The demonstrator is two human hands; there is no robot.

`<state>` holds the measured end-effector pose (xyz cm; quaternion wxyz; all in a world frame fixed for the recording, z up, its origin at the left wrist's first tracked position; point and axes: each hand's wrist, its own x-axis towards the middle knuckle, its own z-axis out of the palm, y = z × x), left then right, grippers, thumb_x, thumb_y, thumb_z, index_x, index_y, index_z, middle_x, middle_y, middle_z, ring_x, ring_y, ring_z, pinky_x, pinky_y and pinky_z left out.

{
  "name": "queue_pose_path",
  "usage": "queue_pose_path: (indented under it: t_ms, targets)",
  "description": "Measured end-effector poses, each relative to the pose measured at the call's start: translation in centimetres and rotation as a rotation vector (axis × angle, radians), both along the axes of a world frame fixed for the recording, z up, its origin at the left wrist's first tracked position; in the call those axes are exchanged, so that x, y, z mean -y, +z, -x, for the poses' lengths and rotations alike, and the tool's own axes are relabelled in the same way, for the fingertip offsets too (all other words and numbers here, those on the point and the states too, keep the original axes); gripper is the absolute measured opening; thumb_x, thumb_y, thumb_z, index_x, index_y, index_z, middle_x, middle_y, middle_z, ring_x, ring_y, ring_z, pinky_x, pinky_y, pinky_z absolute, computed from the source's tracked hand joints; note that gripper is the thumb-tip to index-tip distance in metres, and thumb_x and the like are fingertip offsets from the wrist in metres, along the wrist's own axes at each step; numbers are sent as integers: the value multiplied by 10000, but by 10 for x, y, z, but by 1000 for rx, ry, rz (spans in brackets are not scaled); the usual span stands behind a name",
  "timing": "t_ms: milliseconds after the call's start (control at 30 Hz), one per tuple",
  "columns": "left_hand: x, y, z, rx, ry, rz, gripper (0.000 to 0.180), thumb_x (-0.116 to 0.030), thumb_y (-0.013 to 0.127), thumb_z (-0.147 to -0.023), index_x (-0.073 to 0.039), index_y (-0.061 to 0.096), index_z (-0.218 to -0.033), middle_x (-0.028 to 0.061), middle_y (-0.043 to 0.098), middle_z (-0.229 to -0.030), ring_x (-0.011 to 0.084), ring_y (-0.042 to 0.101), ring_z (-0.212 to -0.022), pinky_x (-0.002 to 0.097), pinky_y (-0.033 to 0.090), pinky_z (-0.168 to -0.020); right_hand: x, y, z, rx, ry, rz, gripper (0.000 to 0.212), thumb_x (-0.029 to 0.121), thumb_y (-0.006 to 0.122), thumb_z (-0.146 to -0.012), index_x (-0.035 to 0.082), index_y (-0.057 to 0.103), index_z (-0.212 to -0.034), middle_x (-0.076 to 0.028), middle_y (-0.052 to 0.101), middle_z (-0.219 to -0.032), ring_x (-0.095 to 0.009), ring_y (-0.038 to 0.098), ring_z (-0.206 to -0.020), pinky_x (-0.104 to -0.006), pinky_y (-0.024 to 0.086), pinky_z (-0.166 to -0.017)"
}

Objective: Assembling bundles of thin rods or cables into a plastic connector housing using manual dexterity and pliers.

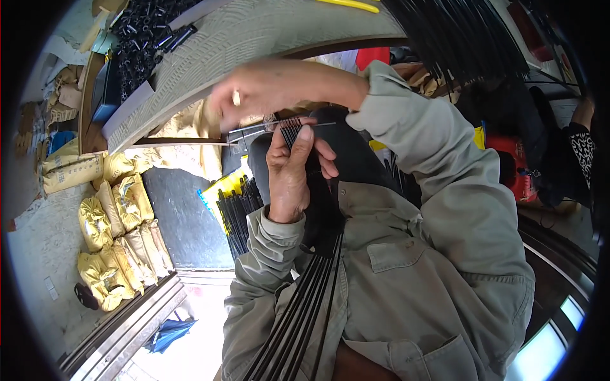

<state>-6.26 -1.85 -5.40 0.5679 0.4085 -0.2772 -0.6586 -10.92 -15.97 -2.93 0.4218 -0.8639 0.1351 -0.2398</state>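
Observation:
My left hand is closed around a bundle of thin black rods, its thumb lying along them near their far ends. Fanned over my lap and the front of my grey-green jacket, long thin black rods run down to the lower edge. Coming in from the right, my right hand crosses above and beyond the left one, over the near edge of the table. Motion smears its fingers, so what they hold, if anything, does not show. Just below them, a thin pale rod lies crosswise by the bundle's tips.
The grey patterned tabletop curves across the far side. On it are a heap of small black tubular parts, a yellow-handled tool and many long black strands. Yellow sacks stack at left; a blue umbrella lies below.

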Motion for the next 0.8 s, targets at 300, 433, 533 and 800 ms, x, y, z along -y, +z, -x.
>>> queue_pose_path:
  t_ms: [300,433,533,800]
  targets:
    - [-4,-1,-13,57,133,0,196,-197,488,-906,-38,485,-1020,95,579,-651,150,546,-450,220,420,-393,-120,-47,105,230,-408,-437,206,72,656,-750,7,585,-933,-76,602,-842,-149,582,-763,-255,456,-668]
    - [-12,6,-14,93,196,17,204,-209,495,-901,-39,488,-1014,92,571,-628,154,547,-447,227,427,-388,-185,-100,95,117,-226,-814,273,112,652,-760,16,563,-999,-65,598,-806,-128,565,-759,-272,444,-698]
    - [-20,2,-22,90,165,129,207,-212,496,-899,-41,485,-1017,94,563,-600,164,549,-440,236,432,-380,-200,-117,83,-20,88,-715,299,134,620,-778,38,531,-1048,-84,608,-794,-189,593,-714,-326,467,-678]
    - [-106,-25,-105,-369,-181,828,147,-186,480,-903,-85,455,-1007,88,533,-505,194,548,-391,262,446,-331,-257,-118,25,-163,-8,-16,244,170,553,-759,19,527,-950,-149,614,-807,-332,611,-664,-430,479,-576]
